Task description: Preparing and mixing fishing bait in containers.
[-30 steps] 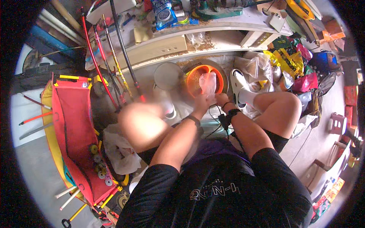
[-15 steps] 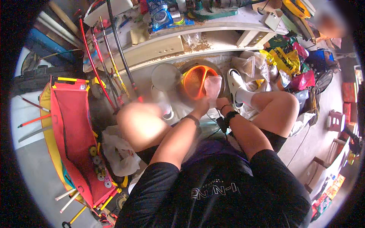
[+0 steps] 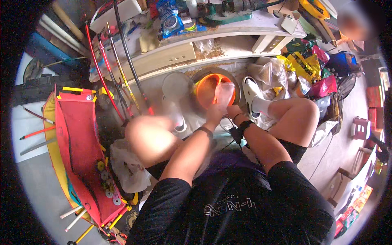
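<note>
In front of me, a translucent pale plastic bag [image 3: 224,94] rises over an orange bucket [image 3: 205,84]. My left hand [image 3: 217,112] is closed on the bag's near end. Beside it, almost touching, is my right hand [image 3: 234,110], its fingers curled in; whatever it may hold is hidden. The bucket sits in a wide round basin [image 3: 239,90] between my feet, and the bag covers part of its opening. Brownish contents show dimly inside the bucket. A round translucent lid or dish [image 3: 174,84] lies to its left.
A long red bag [image 3: 77,151] holding small reels lies open on the left. Fishing rods [image 3: 109,61] lean against a cluttered low bench [image 3: 228,30]. Bags of granular material [image 3: 265,71] and colourful packets [image 3: 308,63] crowd the right. A white plastic bag [image 3: 126,167] lies by my left knee.
The plastic bag has shifted slightly left and down, now covering more of the bucket's opening. Both hands have moved a little left, with the right hand closer to the left.
</note>
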Motion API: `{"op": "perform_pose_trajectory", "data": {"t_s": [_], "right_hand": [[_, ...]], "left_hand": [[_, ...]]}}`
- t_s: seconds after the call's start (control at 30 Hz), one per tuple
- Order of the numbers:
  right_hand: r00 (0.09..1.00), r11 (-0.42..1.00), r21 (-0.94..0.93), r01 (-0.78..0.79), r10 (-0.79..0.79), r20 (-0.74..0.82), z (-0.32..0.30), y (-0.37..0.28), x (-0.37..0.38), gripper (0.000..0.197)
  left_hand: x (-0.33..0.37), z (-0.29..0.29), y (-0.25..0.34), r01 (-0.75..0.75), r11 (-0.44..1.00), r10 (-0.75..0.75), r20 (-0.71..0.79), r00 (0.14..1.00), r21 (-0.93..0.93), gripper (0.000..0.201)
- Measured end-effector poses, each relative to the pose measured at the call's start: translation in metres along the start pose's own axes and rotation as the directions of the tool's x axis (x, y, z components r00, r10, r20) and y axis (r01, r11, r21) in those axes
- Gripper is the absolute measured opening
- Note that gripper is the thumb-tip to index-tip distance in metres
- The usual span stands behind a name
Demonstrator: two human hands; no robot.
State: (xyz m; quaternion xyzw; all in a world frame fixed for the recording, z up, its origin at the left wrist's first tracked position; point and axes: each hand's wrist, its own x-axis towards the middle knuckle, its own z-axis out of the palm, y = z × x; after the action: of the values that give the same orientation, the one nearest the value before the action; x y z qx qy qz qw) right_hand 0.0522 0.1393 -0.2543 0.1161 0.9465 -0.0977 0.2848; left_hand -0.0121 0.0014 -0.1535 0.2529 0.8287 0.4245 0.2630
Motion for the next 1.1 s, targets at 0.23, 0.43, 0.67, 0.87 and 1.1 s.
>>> {"op": "perform_pose_trajectory", "data": {"t_s": [0.23,0.43,0.67,0.87,1.1], "right_hand": [[0.768,-0.140,0.968,0.210,0.636,-0.074,-0.037,0.002,-0.011,0.022],[0.702,-0.167,0.910,0.381,0.693,-0.167,-0.096,0.053,0.031,0.036],[0.666,-0.257,0.841,0.476,0.730,-0.154,-0.157,0.124,0.117,0.035],[0.653,-0.396,0.816,0.421,0.757,0.030,-0.172,0.167,0.190,0.043],[0.648,0.243,0.970,-0.019,0.741,-0.173,-0.111,0.171,0.217,0.067]], "left_hand": [[-0.002,-0.013,0.018,0.102,0.982,-0.138,-0.239,0.961,-0.157,0.031],[0.010,0.010,-0.050,0.050,0.990,-0.101,-0.412,0.905,-0.132,0.030],[0.019,0.020,-0.156,0.467,0.871,-0.487,-0.404,0.775,-0.152,0.034],[0.011,0.034,-0.220,0.431,0.902,-0.395,-0.392,0.831,0.005,0.035],[0.027,0.030,-0.264,0.454,0.482,-0.440,0.242,0.865,-0.749,0.015]]}}
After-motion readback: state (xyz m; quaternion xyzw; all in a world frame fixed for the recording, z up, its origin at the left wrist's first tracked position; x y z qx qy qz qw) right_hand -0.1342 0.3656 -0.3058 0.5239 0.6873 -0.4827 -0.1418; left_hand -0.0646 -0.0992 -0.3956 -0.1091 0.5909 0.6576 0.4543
